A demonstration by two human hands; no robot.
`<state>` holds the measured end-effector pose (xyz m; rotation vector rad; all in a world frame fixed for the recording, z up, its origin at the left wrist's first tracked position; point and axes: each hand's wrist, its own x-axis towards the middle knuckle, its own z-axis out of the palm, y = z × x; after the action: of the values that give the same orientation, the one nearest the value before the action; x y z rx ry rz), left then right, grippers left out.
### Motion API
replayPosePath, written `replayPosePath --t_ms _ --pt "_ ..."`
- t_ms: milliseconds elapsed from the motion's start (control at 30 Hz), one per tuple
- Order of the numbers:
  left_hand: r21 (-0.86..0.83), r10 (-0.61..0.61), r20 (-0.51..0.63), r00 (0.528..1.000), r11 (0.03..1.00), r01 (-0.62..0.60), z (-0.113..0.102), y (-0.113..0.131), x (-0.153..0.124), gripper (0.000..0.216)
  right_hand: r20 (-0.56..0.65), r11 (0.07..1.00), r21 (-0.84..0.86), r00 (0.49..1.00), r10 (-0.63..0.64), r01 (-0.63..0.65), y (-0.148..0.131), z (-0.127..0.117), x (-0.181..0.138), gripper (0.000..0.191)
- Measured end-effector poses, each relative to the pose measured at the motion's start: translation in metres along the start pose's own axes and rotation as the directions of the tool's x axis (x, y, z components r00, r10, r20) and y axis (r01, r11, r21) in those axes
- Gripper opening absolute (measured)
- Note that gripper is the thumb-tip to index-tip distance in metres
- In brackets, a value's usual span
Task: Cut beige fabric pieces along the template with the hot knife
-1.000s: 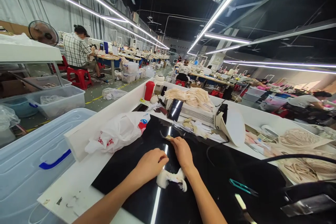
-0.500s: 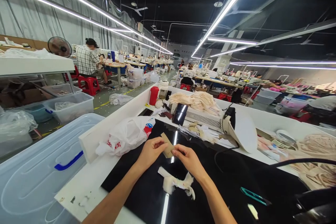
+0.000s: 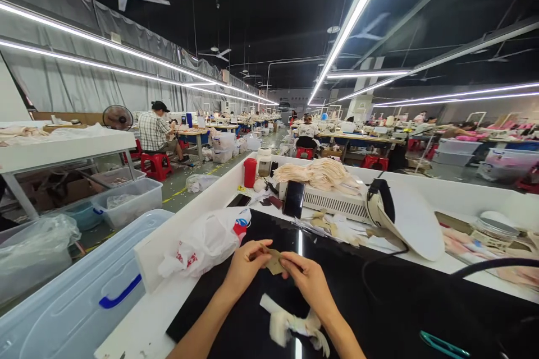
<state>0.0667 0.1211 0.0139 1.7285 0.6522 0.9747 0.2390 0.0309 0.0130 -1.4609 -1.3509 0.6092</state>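
Between my two hands is a small tan piece of card or stiff paper (image 3: 274, 265), raised over the black tabletop (image 3: 349, 297). My left hand (image 3: 248, 263) pinches its left side between thumb and fingers. On the other side, my right hand (image 3: 304, 276) has its thumb and fingertips closed on the right edge. A crumpled scrap of whitish fabric (image 3: 290, 322) lies on the black surface just below, partly covered by my right wrist. To the left of my hands rests a white plastic bag (image 3: 206, 238) with red and blue print.
A teal cutter (image 3: 442, 345) lies at the lower right. Behind the hands stand a dark phone (image 3: 293, 199), a stack of cream fabric pieces (image 3: 320, 174), a red cup (image 3: 250, 173) and a white lamp-like shade (image 3: 415, 224). A lidded plastic bin (image 3: 84, 286) is at the left.
The view has tilted up and shifted, so the table sits lower. The tan piece appears turned and more folded or foreshortened between my fingers; both hands still hold it.
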Motion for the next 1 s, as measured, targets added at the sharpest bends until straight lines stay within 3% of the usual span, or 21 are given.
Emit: replayPosePath --t_ms 133,267,533,767,1000 --pt "0.004 0.020 -0.009 1.000 1.000 -0.020 0.001 0.002 -0.002 0.023 -0.010 1.000 0.028 1.000 -0.010 0.010 0.006 0.001 -0.002 0.034" --pt "-0.051 -0.031 -0.076 0.997 0.998 0.027 0.000 -0.001 -0.002 0.035 -0.010 0.998 0.046 0.999 -0.039 0.039 0.003 0.007 -0.001 0.035" --pt "-0.085 -0.145 -0.046 0.988 0.986 0.141 0.002 0.000 0.002 0.062 -0.045 0.997 0.050 0.997 -0.061 0.063 0.009 0.005 0.001 0.037" --pt "0.003 -0.111 0.055 0.992 0.994 0.111 0.001 0.012 0.014 0.062 -0.089 0.997 0.059 0.995 -0.054 0.059 0.012 -0.001 0.003 0.035" --pt "0.124 -0.064 0.036 0.997 0.991 0.059 0.002 0.015 0.026 0.050 -0.096 0.996 0.084 0.995 0.010 -0.002 0.018 0.000 0.004 0.041"
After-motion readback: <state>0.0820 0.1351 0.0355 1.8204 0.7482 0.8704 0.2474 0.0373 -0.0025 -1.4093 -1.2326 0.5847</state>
